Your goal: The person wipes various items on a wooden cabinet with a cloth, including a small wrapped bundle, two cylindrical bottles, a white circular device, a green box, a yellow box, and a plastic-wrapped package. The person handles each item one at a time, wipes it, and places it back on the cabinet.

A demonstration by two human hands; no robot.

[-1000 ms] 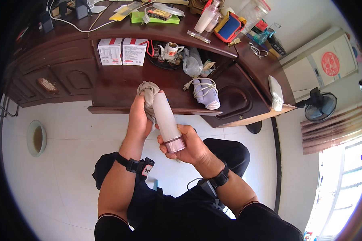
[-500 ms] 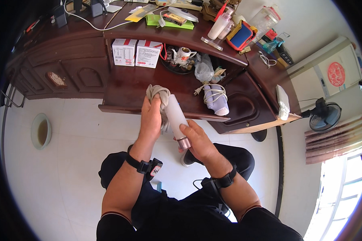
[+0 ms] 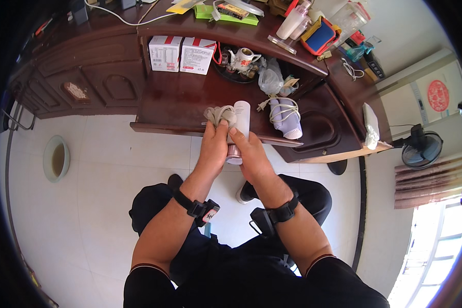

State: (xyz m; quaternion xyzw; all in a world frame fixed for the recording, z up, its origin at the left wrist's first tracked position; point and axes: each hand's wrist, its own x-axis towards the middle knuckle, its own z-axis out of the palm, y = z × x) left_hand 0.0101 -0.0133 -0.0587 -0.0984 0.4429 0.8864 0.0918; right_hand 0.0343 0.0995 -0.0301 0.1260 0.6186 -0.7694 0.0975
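Observation:
My right hand is wrapped round a white cosmetic bottle with a rose-gold cap, which points down toward me. In my left hand is a bunched beige cloth, pressed close to the bottle's left side. Both hands meet near the cap, over the front edge of the brown cabinet shelf. Some fingers of each hand are hidden behind the bottle and cloth. Right of the bottle, a lilac hair dryer lies on the shelf with its cord wound round it.
Two white-and-red boxes, a teapot on a dark tray and a plastic bag stand deeper in the shelf. Pump bottles and a blue-red pouch occupy the top. A basin sits on the floor; a fan is at right.
The bottle and cloth have moved forward over the shelf edge. The bottle has turned more upright in the picture, and my hands have come closer together.

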